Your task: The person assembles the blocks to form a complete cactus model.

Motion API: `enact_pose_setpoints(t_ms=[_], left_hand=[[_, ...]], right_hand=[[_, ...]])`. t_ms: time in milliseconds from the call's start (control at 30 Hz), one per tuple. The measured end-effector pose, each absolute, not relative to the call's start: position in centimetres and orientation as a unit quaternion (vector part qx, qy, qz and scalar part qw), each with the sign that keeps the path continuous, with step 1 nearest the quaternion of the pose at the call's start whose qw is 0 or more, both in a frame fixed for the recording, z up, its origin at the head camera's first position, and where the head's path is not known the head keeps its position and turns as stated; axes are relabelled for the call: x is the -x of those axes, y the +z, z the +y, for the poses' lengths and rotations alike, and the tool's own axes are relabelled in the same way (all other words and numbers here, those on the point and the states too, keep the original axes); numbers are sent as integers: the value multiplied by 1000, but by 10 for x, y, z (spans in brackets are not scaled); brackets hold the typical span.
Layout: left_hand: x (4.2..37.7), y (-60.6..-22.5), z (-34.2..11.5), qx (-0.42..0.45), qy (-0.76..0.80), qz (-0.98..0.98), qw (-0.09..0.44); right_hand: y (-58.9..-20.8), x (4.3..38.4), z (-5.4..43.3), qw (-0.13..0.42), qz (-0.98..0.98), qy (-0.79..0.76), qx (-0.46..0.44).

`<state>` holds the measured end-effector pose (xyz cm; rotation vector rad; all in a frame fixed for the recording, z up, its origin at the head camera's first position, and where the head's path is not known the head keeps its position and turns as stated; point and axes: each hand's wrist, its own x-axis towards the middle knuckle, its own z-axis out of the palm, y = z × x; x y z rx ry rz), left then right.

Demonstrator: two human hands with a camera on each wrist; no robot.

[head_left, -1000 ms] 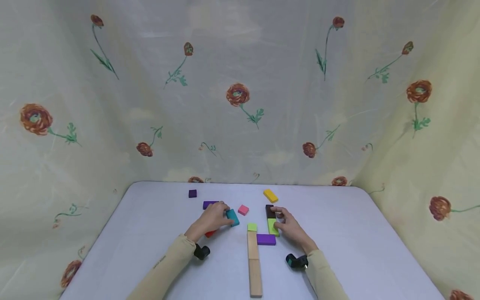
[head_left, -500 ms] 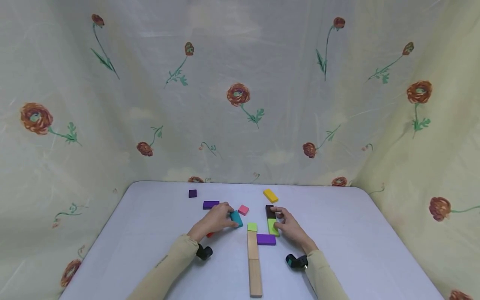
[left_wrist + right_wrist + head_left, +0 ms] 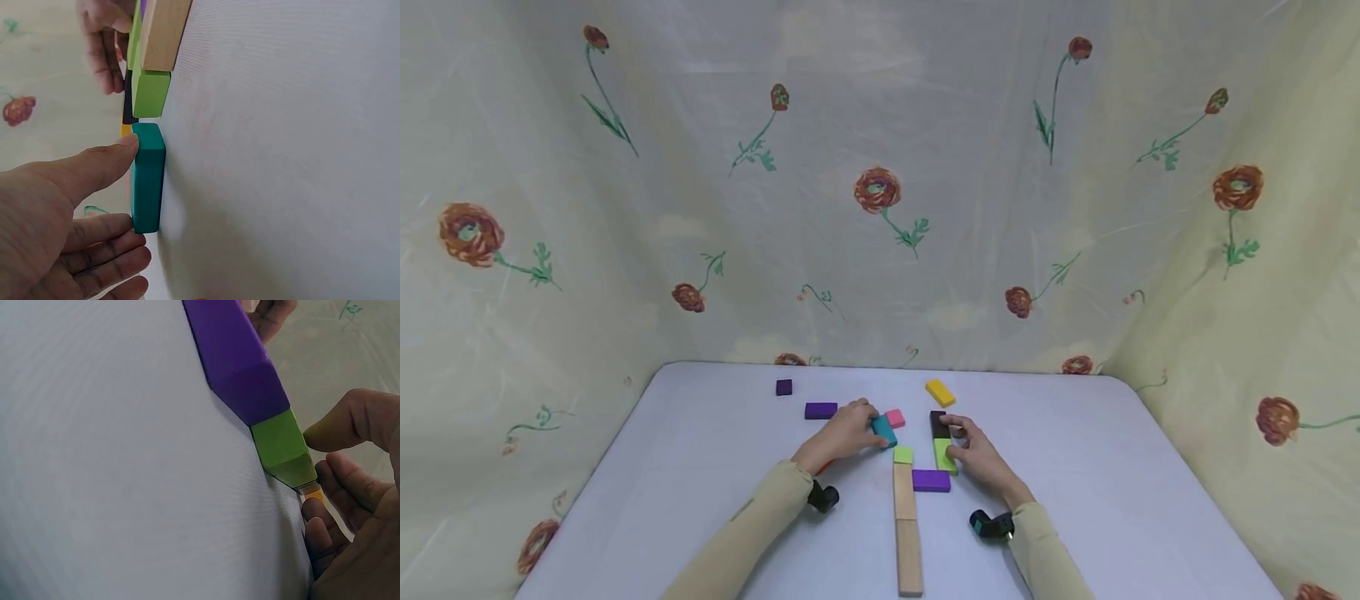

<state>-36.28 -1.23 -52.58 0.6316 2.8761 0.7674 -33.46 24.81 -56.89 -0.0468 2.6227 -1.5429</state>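
One teal block (image 3: 149, 184) is pinched by the left hand (image 3: 842, 435); the right hand (image 3: 983, 458) holds its fingers apart.

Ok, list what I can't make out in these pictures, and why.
- Head view: the red block's full shape; the left hand covers most of it.
- Left wrist view: nearly all of the pink block, behind the teal block.
- Right wrist view: one end of the purple block, cut off by the top edge.
- Head view: the mark on the left sleeve, too small and blurred.
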Motion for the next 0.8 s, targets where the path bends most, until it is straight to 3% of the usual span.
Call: enact_pose_setpoints(t_ms=[367, 800], left_hand=[[376, -527, 3, -198, 272, 939, 64], [385, -526, 11, -252, 260, 928, 90]], right_hand=[[-570, 335, 246, 49, 864, -502, 6], [-568, 333, 246, 54, 865, -498, -2]])
